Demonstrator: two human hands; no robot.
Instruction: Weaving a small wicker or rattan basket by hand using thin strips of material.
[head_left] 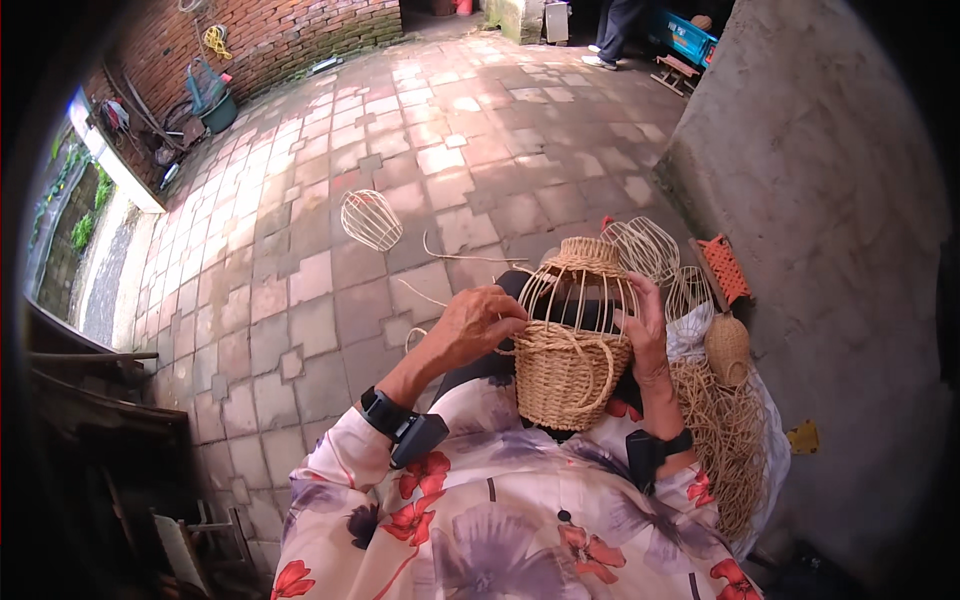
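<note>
A half-woven basket [570, 375] rests in my lap, its lower body covered in twisted straw cord. Bare pale ribs [575, 300] rise from the woven part to a narrow woven collar [585, 256]. My left hand [478, 322] is closed at the left edge of the weave, fingertips pinched on the cord there; a loop of cord hangs down the basket's front. My right hand [645, 325] curls round the right side, thumb and fingers on the ribs. Loose cord ends [465, 256] trail out past my left hand onto the paving.
A bare rib frame [371, 220] lies on the paving ahead. More frames [642, 250], a finished woven piece [727, 350] and a heap of straw cord [715, 440] on white sheeting sit at my right, beside a concrete wall [820, 200]. A person's legs [617, 30] stand far off.
</note>
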